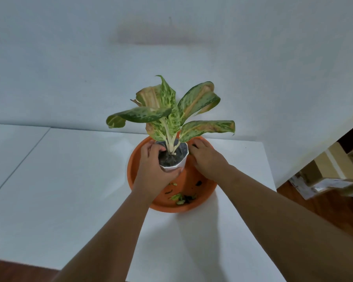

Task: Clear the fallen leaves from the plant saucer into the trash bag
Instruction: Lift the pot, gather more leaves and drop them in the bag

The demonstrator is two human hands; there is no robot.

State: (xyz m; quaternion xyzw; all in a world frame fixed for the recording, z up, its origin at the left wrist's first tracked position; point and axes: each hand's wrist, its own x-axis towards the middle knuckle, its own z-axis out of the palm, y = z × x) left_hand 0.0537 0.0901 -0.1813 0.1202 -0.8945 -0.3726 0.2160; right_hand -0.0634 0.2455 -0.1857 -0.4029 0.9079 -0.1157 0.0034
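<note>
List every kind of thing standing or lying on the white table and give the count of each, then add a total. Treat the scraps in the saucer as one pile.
Plant: 1
White pot: 1
Orange saucer: 1
Pile of leaf scraps: 1
Hands: 2, the left hand on the pot, the right hand beside it
Total: 6

One plant (pixel 171 110); one saucer (pixel 190 180); two hands (pixel 153 169).
</note>
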